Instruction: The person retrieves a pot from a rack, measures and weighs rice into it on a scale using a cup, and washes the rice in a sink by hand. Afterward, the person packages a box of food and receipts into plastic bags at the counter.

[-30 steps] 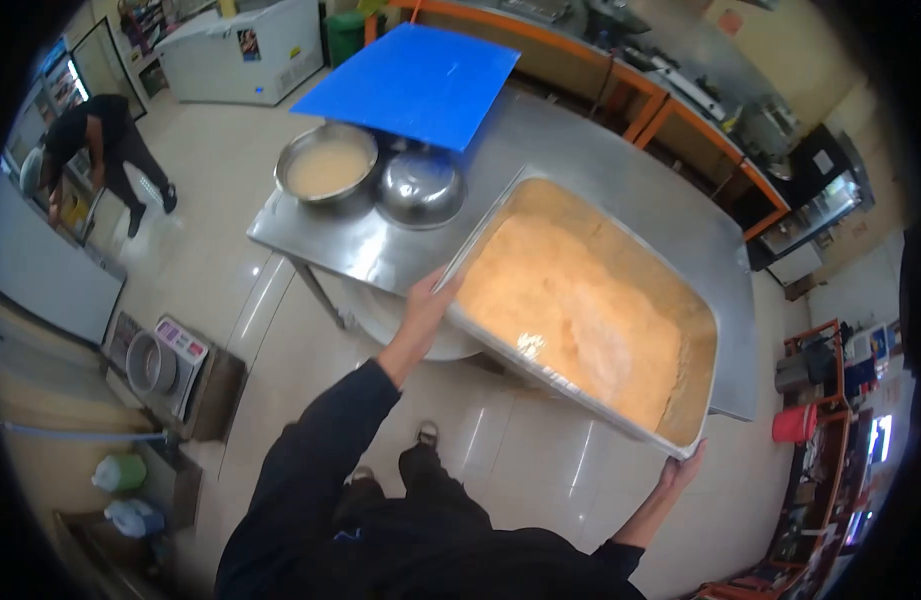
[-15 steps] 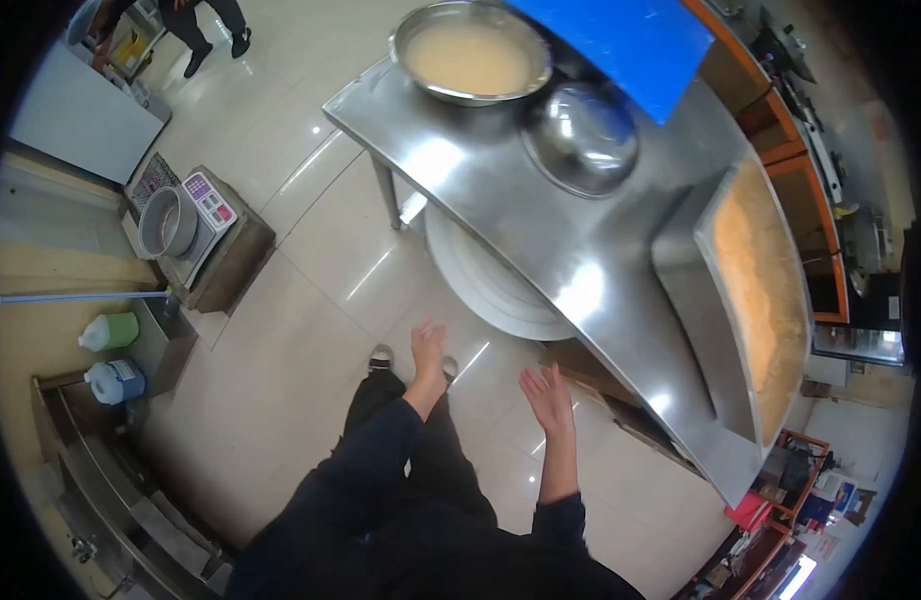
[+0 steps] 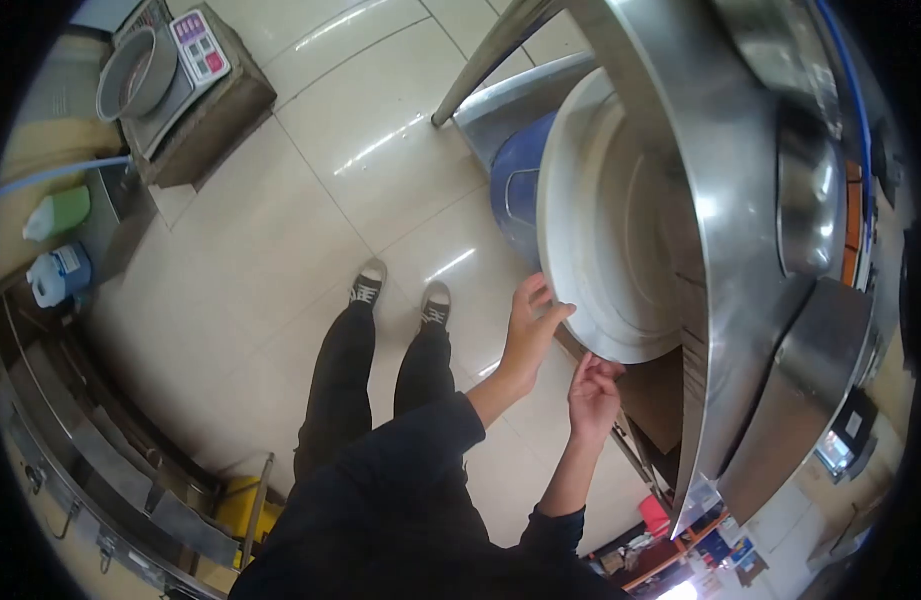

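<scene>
A large, round, pale basin [image 3: 605,215] sits under the steel table [image 3: 720,200], partly hidden by the tabletop, beside a blue container [image 3: 520,185]. My left hand [image 3: 528,335] holds the basin's near rim, thumb on top and fingers at its outer side. Close by, my right hand [image 3: 592,395] has its fingertips at the lower edge of the same rim, fingers curled. On the tabletop are an upturned steel bowl [image 3: 808,190] and the deep steel tray [image 3: 805,385], whose contents are out of sight.
A scale [image 3: 198,50] with a grey pot [image 3: 140,75] rests on a block at the upper left. Two jugs, green [image 3: 58,213] and blue [image 3: 60,275], stand at the left. Below is a yellow object [image 3: 245,515]. A table leg [image 3: 495,55] reaches the floor.
Both hands let go of the tray, now on the table, and moved empty to the basin under it, where they touch its rim. The view has turned down toward the floor and table underside.
</scene>
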`<move>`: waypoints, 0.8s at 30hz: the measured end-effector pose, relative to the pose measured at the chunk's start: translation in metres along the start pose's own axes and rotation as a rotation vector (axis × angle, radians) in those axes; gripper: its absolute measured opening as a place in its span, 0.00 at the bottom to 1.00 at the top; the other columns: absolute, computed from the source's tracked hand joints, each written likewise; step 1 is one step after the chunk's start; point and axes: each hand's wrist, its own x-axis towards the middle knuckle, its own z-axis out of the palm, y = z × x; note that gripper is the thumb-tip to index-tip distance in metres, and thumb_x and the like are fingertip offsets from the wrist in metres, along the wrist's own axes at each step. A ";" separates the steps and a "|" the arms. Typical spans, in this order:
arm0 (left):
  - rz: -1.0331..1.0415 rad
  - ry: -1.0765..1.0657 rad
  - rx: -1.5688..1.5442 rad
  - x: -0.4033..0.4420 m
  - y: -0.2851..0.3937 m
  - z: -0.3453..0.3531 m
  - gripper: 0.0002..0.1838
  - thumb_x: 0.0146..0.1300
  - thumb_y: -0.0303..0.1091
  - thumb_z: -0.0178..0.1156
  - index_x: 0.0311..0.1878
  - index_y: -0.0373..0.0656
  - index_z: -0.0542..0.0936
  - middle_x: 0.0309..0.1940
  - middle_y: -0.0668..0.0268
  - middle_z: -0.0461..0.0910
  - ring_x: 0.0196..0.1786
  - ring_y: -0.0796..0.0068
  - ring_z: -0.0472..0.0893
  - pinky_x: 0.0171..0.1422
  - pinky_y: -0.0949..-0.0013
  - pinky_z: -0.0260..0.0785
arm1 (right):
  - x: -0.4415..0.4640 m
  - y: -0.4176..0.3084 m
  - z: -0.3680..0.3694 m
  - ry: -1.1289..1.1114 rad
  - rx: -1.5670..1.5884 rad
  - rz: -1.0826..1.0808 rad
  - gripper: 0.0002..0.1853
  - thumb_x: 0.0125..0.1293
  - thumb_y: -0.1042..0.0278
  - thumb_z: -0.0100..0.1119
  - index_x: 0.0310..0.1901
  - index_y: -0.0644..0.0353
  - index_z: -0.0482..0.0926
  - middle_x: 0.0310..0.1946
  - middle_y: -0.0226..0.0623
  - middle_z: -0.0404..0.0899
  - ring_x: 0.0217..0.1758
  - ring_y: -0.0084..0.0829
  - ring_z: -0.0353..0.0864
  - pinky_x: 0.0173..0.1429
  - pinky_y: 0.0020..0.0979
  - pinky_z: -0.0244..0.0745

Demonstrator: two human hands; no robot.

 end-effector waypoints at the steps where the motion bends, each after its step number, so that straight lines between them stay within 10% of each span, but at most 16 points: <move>1: -0.026 -0.005 -0.048 0.005 -0.001 -0.003 0.38 0.50 0.35 0.61 0.63 0.38 0.54 0.56 0.59 0.62 0.62 0.67 0.59 0.66 0.66 0.46 | 0.000 0.001 -0.004 -0.137 0.002 -0.073 0.16 0.47 0.91 0.44 0.37 0.62 0.69 0.32 0.38 0.72 0.43 0.34 0.73 0.59 0.36 0.69; 6: 0.091 -0.163 0.091 0.001 0.010 0.004 0.30 0.49 0.29 0.61 0.55 0.39 0.60 0.47 0.64 0.67 0.55 0.73 0.64 0.61 0.68 0.53 | 0.012 0.006 -0.008 0.049 -0.444 -0.333 0.12 0.49 0.87 0.44 0.30 0.56 0.66 0.26 0.30 0.68 0.34 0.26 0.71 0.51 0.31 0.71; 9: -0.029 -0.514 -0.362 -0.038 0.025 0.029 0.23 0.51 0.22 0.55 0.52 0.39 0.63 0.43 0.66 0.68 0.50 0.75 0.69 0.54 0.70 0.64 | 0.022 0.015 -0.025 -0.076 -1.068 -0.566 0.06 0.55 0.79 0.47 0.33 0.56 0.69 0.26 0.30 0.70 0.32 0.24 0.71 0.44 0.27 0.70; 16: 0.041 -0.966 -0.120 -0.031 -0.002 0.023 0.26 0.62 0.25 0.48 0.64 0.37 0.58 0.60 0.55 0.63 0.65 0.64 0.61 0.66 0.63 0.55 | 0.129 0.003 0.063 -0.160 -1.812 -0.783 0.12 0.60 0.71 0.54 0.46 0.56 0.72 0.25 0.33 0.76 0.22 0.20 0.72 0.24 0.20 0.67; 17: 0.107 -0.986 -0.052 -0.027 -0.003 0.020 0.24 0.63 0.27 0.47 0.64 0.38 0.59 0.62 0.56 0.62 0.66 0.63 0.61 0.66 0.62 0.55 | 0.161 -0.016 0.079 -0.121 -1.932 -0.472 0.16 0.59 0.68 0.55 0.50 0.54 0.72 0.32 0.37 0.78 0.28 0.24 0.75 0.27 0.22 0.70; 19: 0.071 -1.028 0.008 -0.020 0.006 0.018 0.22 0.65 0.30 0.47 0.62 0.40 0.63 0.63 0.56 0.61 0.66 0.62 0.61 0.69 0.59 0.50 | 0.223 -0.019 0.098 -0.149 -2.020 -0.556 0.19 0.58 0.65 0.57 0.52 0.57 0.70 0.41 0.42 0.76 0.40 0.30 0.77 0.39 0.28 0.74; 22: 0.275 -1.132 0.133 0.000 0.002 0.021 0.21 0.65 0.30 0.46 0.62 0.40 0.64 0.63 0.56 0.61 0.66 0.60 0.60 0.70 0.56 0.43 | 0.307 -0.010 0.096 -0.742 -2.522 -1.427 0.23 0.58 0.63 0.58 0.53 0.62 0.68 0.48 0.46 0.72 0.52 0.35 0.71 0.53 0.38 0.69; 24: 0.328 -1.184 0.114 0.009 0.010 0.024 0.20 0.65 0.30 0.46 0.60 0.39 0.66 0.59 0.55 0.67 0.66 0.58 0.58 0.71 0.52 0.36 | 0.341 0.012 0.094 -0.705 -2.557 -1.266 0.22 0.58 0.62 0.58 0.53 0.61 0.68 0.48 0.45 0.72 0.52 0.35 0.71 0.53 0.38 0.69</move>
